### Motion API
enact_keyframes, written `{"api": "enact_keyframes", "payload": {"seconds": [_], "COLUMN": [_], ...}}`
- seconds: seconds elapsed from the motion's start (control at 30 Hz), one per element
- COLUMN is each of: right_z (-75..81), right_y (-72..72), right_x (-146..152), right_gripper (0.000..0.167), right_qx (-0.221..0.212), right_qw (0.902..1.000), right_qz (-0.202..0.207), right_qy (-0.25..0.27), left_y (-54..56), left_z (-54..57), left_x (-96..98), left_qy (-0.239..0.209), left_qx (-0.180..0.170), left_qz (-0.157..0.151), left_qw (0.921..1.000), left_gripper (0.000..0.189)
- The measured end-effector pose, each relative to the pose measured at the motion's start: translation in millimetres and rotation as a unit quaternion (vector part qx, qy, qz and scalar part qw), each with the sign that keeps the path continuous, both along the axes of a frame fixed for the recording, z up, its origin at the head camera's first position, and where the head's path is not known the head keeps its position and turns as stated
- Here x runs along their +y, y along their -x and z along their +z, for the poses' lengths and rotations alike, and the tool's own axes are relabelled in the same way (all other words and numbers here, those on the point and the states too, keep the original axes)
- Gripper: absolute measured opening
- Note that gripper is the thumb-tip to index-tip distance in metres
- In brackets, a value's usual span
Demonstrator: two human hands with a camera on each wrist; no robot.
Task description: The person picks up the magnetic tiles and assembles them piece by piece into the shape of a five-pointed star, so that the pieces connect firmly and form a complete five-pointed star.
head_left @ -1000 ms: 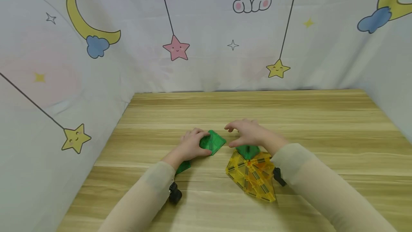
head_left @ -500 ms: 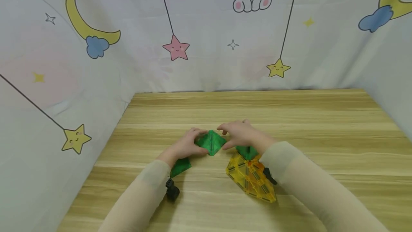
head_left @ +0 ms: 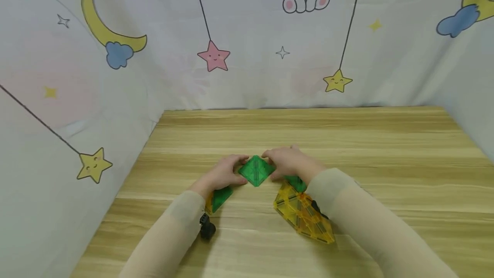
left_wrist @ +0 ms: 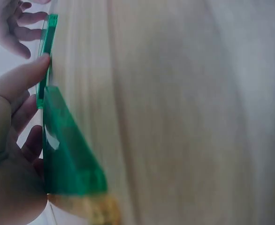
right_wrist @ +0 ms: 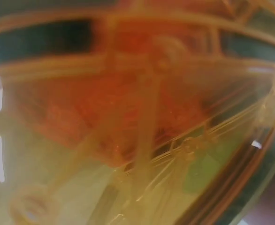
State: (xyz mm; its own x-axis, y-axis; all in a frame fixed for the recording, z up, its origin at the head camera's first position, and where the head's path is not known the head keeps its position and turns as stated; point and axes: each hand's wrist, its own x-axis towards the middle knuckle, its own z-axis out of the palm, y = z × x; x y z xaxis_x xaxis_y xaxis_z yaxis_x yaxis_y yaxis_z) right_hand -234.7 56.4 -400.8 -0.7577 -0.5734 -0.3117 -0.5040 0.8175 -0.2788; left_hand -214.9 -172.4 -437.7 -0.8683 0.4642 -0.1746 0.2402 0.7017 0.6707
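Two green triangular magnetic tiles (head_left: 256,170) lie edge to edge as a diamond on the table, between the hands. My left hand (head_left: 223,171) holds the diamond's left corner between thumb and fingers. In the left wrist view its thumb presses along the tiles' thin edge (left_wrist: 46,75). From the other side, my right hand (head_left: 288,161) grips the right corner with curled fingers. Under the right wrist is a yellow faceted magnetic-tile piece (head_left: 301,216) with a green part (head_left: 295,182) at its top; it fills the right wrist view, blurred.
Beside the left wrist rests another green tile piece (head_left: 221,198) with a yellow-orange part (head_left: 209,203), partly hidden by the sleeve. The wood-grain table (head_left: 308,128) ends at a printed cloth backdrop (head_left: 254,85).
The right hand has moved left and closed in on the diamond's right corner. The left hand has drawn back slightly left, uncovering more of the tiles. The view has shifted slightly.
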Motion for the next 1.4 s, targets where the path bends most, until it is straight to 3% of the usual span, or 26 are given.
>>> {"api": "enact_keyframes", "payload": {"seconds": [0.27, 0.53, 0.67, 0.8, 1.03, 1.13, 1.23, 1.4], "right_z": [-5.9, -7.5, -5.0, -2.5, -2.1, -1.5, -1.0, -0.2], "right_y": [-4.0, -5.0, -4.8, -4.6, -6.0, -6.8, -6.9, -6.2], "right_x": [-7, -1, 2, 2, 0, 0, 2, 8], "right_gripper": [0.066, 0.066, 0.062, 0.057, 0.043, 0.041, 0.04, 0.037], "right_qx": [0.04, 0.042, 0.005, -0.047, -0.083, -0.082, -0.08, -0.1], "right_qw": [0.9992, 0.9984, 0.9953, 0.9855, 0.9725, 0.9677, 0.9608, 0.942], "right_qz": [0.006, -0.005, -0.009, -0.021, -0.08, -0.097, -0.108, -0.123], "right_qy": [-0.008, 0.039, 0.096, 0.162, 0.202, 0.218, 0.243, 0.296], "left_y": [-1.7, -1.1, -1.2, -2.0, -2.7, -2.7, -2.0, -1.0], "left_z": [-0.3, 1.5, 2.0, 1.5, 1.1, 1.2, 1.8, 4.4], "left_x": [4.0, 6.5, 7.2, 7.7, 9.5, 10.2, 10.4, 11.8], "left_qy": [0.022, 0.036, 0.036, 0.032, 0.021, 0.01, -0.016, -0.1], "left_qx": [0.037, 0.054, 0.052, 0.048, 0.048, 0.038, 0.006, -0.052], "left_qz": [0.005, 0.001, -0.001, 0.008, 0.015, 0.023, 0.043, 0.06], "left_qw": [0.999, 0.9979, 0.998, 0.9983, 0.9985, 0.999, 0.9989, 0.9918], "left_gripper": [0.078, 0.077, 0.077, 0.078, 0.078, 0.076, 0.073, 0.07]}}
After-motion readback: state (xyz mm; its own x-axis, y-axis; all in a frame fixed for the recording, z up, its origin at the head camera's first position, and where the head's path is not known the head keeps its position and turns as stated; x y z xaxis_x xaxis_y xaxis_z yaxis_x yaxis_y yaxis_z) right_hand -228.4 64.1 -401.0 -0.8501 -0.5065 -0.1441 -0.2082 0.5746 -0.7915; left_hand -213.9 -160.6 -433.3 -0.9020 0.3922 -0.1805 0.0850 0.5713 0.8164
